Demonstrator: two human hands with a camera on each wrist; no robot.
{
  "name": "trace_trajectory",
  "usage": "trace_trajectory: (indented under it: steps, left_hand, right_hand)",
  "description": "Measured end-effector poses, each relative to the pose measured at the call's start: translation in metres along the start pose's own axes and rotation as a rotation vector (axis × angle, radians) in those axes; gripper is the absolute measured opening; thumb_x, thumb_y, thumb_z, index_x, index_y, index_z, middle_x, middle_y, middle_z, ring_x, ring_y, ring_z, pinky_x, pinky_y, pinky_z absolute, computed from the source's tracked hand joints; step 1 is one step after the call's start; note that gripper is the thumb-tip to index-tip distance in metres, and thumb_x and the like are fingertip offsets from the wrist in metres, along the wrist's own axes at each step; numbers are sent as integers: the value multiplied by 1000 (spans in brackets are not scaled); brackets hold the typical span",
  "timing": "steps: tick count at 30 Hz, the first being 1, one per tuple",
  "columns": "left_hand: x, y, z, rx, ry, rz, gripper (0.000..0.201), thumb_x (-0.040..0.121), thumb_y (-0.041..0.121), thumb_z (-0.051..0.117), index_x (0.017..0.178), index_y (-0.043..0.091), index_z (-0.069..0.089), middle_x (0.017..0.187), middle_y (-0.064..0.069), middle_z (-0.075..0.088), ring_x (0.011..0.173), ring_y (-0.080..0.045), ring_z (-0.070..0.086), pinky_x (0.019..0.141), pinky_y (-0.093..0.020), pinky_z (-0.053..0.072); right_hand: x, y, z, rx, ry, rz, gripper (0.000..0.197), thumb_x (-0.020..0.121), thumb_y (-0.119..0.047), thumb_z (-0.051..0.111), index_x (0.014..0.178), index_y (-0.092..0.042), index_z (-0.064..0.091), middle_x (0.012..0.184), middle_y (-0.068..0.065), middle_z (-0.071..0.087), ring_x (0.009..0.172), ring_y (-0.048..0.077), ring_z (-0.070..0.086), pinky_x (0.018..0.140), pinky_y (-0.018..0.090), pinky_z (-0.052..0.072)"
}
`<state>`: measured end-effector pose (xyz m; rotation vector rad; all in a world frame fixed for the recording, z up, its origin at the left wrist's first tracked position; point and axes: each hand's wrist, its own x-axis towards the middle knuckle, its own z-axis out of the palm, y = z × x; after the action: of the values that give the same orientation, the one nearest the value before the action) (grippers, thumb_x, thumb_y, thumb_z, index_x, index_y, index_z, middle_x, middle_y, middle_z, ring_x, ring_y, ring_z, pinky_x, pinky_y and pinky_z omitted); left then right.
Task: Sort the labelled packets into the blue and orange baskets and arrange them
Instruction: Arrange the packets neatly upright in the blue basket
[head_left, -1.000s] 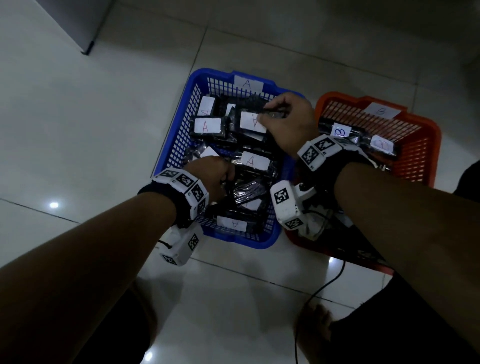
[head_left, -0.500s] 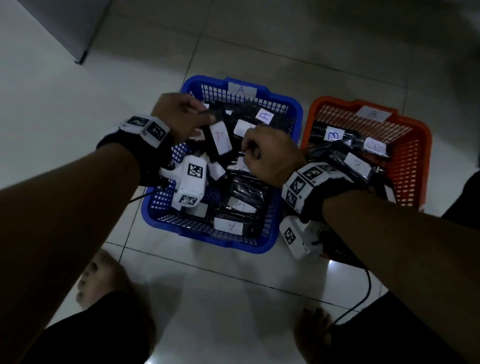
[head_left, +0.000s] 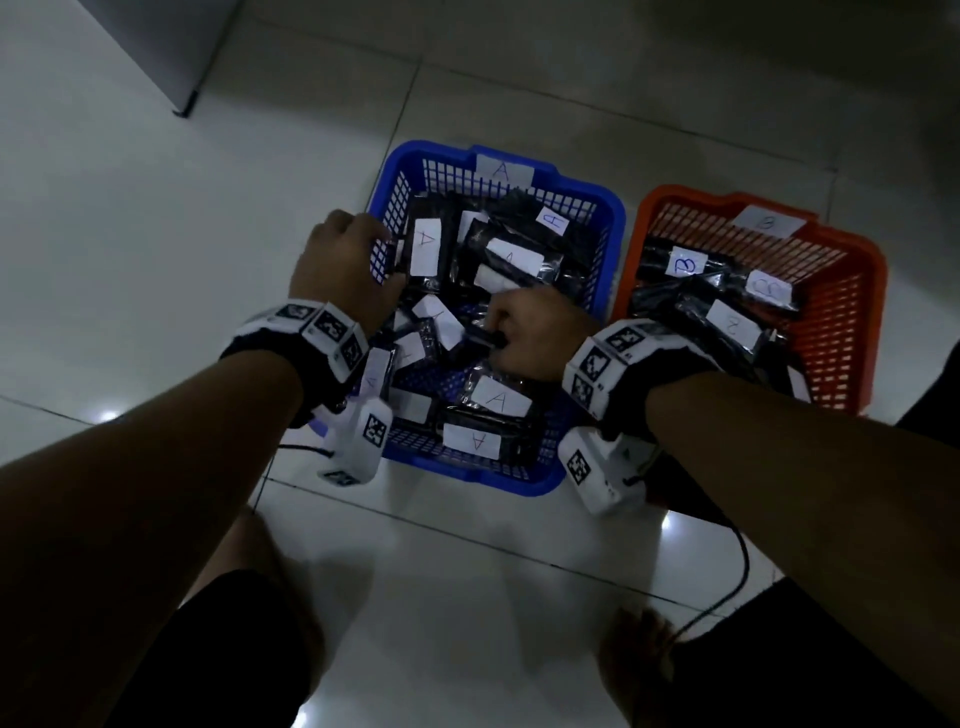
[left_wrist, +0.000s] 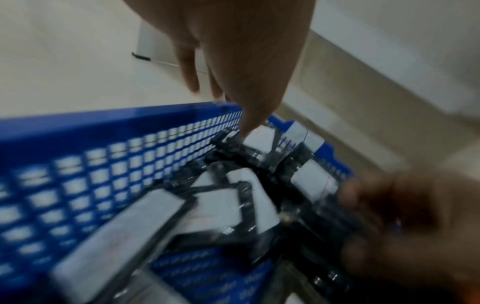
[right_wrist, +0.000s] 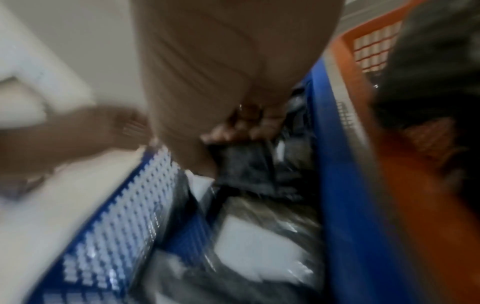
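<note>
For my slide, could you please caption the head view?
Both hands arrange A packets in the blue basket; B packets fill the orange one.

Glossy pale floor tiles (head_left: 156, 260), a grey cabinet corner (head_left: 171, 47), and a black cable (head_left: 740, 566).

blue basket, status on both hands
Left hand on blue basket rim. Right hand pinching dark packet inside. Orange basket untouched.

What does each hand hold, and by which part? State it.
The right hand pinches a dark packet by its top edge. The left hand lies at the blue basket wall; its hold cannot be told.
</note>
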<state>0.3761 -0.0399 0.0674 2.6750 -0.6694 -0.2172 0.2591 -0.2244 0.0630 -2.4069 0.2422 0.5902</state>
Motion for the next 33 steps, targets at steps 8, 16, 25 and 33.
trace_trajectory:
  steps: [8,16,25,33]
  left_hand:
    - [-20,-16,8,-63,-142,-348,43,92,20,53,133,8,47,122,-20,60,107,-36,58,87,-35,46]
    - [-32,-17,15,-167,-113,-367,38,96,15,46,133,5,47,125,-22,59,105,-38,59,84,-34,46]
    - [-35,-22,17,-166,-103,-304,40,94,13,49,133,4,46,122,-22,58,103,-37,58,77,-30,43]
    - [-37,-15,6,56,-47,259,37,77,19,70,112,10,65,110,-14,60,101,-34,57,79,-45,51]
  right_hand:
    - [21,-15,-33,-80,626,-80,26,80,-15,65,103,-20,54,108,-4,53,90,13,54,68,28,45]
    - [23,-8,-5,-205,457,-52,18,84,-32,61,96,-20,59,103,-3,58,93,17,57,74,29,47]
    - [1,-39,42,-401,-335,-130,45,65,-59,77,88,-21,65,87,0,64,77,18,62,65,31,55]
    - [1,-30,50,-259,-412,-55,42,77,-31,78,105,-3,63,106,12,65,97,29,62,79,37,55]
